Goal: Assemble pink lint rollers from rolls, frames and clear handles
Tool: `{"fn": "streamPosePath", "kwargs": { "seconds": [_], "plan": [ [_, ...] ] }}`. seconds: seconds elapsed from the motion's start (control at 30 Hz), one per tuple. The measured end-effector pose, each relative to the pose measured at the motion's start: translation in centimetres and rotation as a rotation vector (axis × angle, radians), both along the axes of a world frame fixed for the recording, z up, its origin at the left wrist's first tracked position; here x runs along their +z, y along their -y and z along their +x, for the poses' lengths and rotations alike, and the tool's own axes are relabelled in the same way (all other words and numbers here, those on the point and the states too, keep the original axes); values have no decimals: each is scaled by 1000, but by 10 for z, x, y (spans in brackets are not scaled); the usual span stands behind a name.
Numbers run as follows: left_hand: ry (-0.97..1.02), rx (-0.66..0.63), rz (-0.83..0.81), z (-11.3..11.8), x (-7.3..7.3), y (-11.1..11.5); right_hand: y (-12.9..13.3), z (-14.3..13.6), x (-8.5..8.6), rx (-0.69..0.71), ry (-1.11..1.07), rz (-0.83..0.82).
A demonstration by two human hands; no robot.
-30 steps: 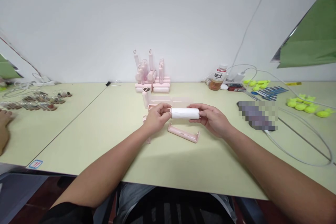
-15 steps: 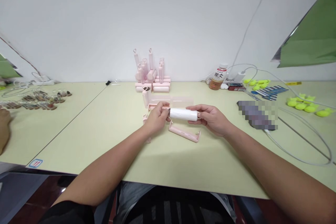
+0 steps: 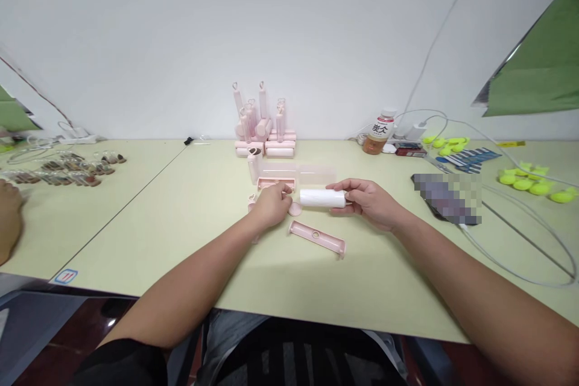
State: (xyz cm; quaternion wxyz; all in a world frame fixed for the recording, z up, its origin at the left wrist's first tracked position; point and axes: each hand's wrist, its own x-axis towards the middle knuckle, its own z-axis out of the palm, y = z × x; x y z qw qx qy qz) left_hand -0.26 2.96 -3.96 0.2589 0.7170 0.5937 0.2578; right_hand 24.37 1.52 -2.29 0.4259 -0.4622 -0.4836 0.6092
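Note:
A white plastic-film roll (image 3: 321,198) lies level in my right hand (image 3: 368,202), gripped at its right end between thumb and fingers. My left hand (image 3: 271,205) is apart from the roll's left end, its fingers curled together; what they hold, if anything, is hidden. A pale pink round disc (image 3: 295,209) shows right beside its fingertips. Below both hands lies a long pink half-shell (image 3: 316,236), hollow side up, with a small ring shape in its middle. Behind my left hand is another pink shell (image 3: 275,183). Small pink parts (image 3: 252,200) are partly covered by my left forearm.
An upright pink case (image 3: 254,167) and clear pink sleeves (image 3: 298,172) lie behind. Several pink dispensers (image 3: 266,132) stack against the wall. To the right are a bottle (image 3: 379,131), a blurred-out device (image 3: 446,199) with a cable, and yellow-green pieces (image 3: 525,178). Another person's hand (image 3: 9,220) is far left.
My left hand has come off the roll's left end and moved slightly away. The pink disc has come into view. The long half-shell has rolled over, showing its hollow side.

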Motion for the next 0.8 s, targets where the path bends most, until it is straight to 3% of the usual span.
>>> {"fn": "streamPosePath", "kwargs": {
  "seconds": [0.17, 0.37, 0.63, 0.8],
  "plan": [
    [165, -21, 62, 4, 3, 3, 1, -4, -5, -19, -36, 53],
    [436, -63, -44, 9, 6, 8, 5, -11, -9, 18, -72, 110],
    [469, -25, -43, 6, 7, 8, 3, -14, -10, -20, -166, -34],
    [515, -46, -85, 6, 8, 9, 2, -13, -15, -2, -108, 10]
  ]
}}
